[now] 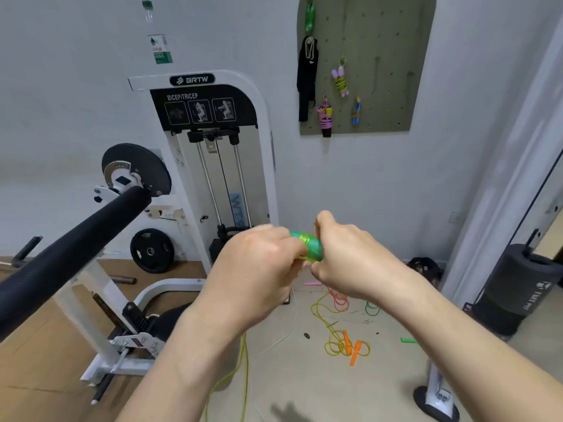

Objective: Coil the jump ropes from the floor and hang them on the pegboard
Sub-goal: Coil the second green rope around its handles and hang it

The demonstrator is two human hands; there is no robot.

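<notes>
Green-handled jump rope [310, 245] is held up between a person's two hands in a small gym room, its handles bundled side by side with yellow-green cord wound tightly round their middle. The left hand [259, 263] is curled round the near end of the bundle, while the right hand [353, 254] pinches the far end with its thumb raised. A long tail of cord [244, 360] drops from under the left hand toward the floor [298, 385] and runs out of the bottom of the frame. This looks like the coiling step, only partly done, since so much cord hangs unwound. The next move would call for one hand to steady the handles while the other feeds the slack round them under even tension. The end then needs tucking in, leaving a loop free to catch a peg. The pegboard [393, 86] hangs on the wall above and to the right, well apart from the hands, and already carries several bundled ropes. An orange-handled rope [348, 345] and a pink rope [336, 298] lie tangled on the floor beneath the right forearm, so more than one rope appears left to gather. A weight machine [210, 141] stands to the left
</notes>
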